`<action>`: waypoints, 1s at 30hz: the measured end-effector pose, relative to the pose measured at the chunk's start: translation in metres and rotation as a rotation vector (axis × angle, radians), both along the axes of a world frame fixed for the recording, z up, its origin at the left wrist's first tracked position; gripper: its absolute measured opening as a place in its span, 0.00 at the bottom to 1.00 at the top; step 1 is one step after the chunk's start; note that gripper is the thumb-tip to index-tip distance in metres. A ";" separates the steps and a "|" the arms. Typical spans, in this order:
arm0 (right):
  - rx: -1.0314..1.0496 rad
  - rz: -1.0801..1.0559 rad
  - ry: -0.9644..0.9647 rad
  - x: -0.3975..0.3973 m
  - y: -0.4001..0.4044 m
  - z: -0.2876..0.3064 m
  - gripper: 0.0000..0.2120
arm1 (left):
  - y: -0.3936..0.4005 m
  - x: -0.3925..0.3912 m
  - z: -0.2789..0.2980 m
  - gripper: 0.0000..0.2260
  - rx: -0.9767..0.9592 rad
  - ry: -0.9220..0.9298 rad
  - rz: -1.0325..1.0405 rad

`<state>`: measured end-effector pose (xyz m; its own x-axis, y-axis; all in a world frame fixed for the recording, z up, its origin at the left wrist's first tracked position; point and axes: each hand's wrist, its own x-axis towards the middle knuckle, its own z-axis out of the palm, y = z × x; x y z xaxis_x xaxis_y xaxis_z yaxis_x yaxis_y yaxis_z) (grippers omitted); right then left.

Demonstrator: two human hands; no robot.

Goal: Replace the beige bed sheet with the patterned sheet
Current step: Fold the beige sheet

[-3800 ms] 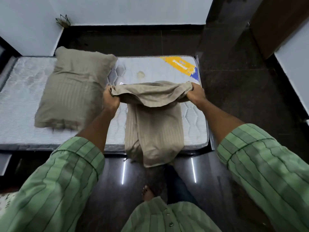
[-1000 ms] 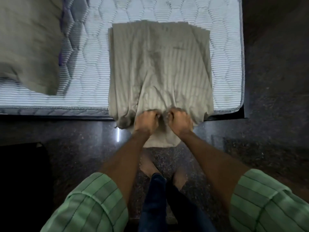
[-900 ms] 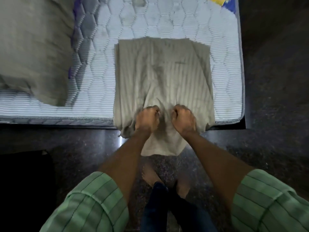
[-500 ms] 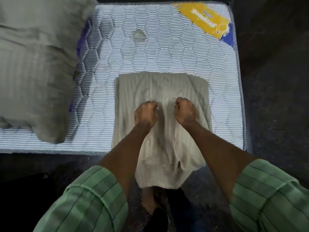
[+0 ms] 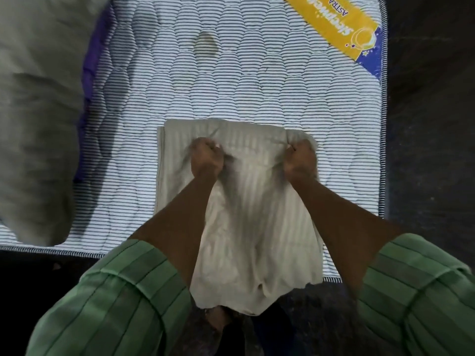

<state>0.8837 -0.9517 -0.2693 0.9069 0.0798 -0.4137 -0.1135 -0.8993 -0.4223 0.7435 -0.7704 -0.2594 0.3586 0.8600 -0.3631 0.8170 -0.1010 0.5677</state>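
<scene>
The fingers (image 5: 214, 147) of the left hand (image 5: 207, 158) are curled tight into the cloth of the beige bed sheet (image 5: 254, 219), a bunch of it clamped in the fist. The fingers (image 5: 295, 148) of the right hand (image 5: 299, 160) are curled the same way, gripping the sheet's far right corner. Between the two fists the cloth is drawn into ridges. The folded sheet lies under and in front of both hands on the bare mattress (image 5: 257, 80), its far edge just beyond the knuckles, its near end hanging over the mattress edge toward the dark floor (image 5: 431, 124). Both hands are knuckles-up, forearms reaching forward and slightly inward, bare to the rolled green striped sleeves (image 5: 123, 299). A beige pillow (image 5: 38, 111) lies on the mattress well to the left. A yellow label (image 5: 336, 24) sits at the mattress's far right corner.
</scene>
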 end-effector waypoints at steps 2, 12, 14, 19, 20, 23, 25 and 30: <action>-0.010 -0.009 0.016 0.004 0.002 -0.003 0.17 | 0.003 0.004 -0.006 0.09 -0.001 0.068 -0.090; -0.151 0.085 -0.021 0.010 0.005 -0.006 0.20 | 0.033 -0.004 -0.026 0.17 0.054 0.131 0.442; -0.151 0.110 -0.066 0.008 0.004 -0.005 0.18 | 0.035 -0.011 -0.024 0.18 0.015 0.136 0.412; -0.266 0.274 -0.113 0.007 0.010 -0.007 0.13 | 0.061 -0.037 -0.093 0.18 -0.035 0.067 0.467; -0.281 0.264 -0.105 0.005 0.013 -0.004 0.14 | 0.067 -0.041 -0.108 0.18 -0.028 0.050 0.489; -0.294 0.255 -0.111 0.003 0.021 0.005 0.23 | 0.054 -0.033 -0.046 0.15 -0.048 -0.013 0.527; -0.266 0.234 -0.126 0.003 0.023 0.004 0.26 | 0.051 -0.031 -0.029 0.17 -0.019 -0.041 0.545; -0.221 0.200 -0.118 0.009 0.021 -0.005 0.20 | 0.073 -0.044 -0.061 0.15 -0.062 0.032 0.519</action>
<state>0.8930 -0.9309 -0.2742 0.9253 0.1808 -0.3334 0.1126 -0.9704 -0.2138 0.7000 -0.6978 -0.3206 -0.1218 0.8981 -0.4226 0.7678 0.3551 0.5333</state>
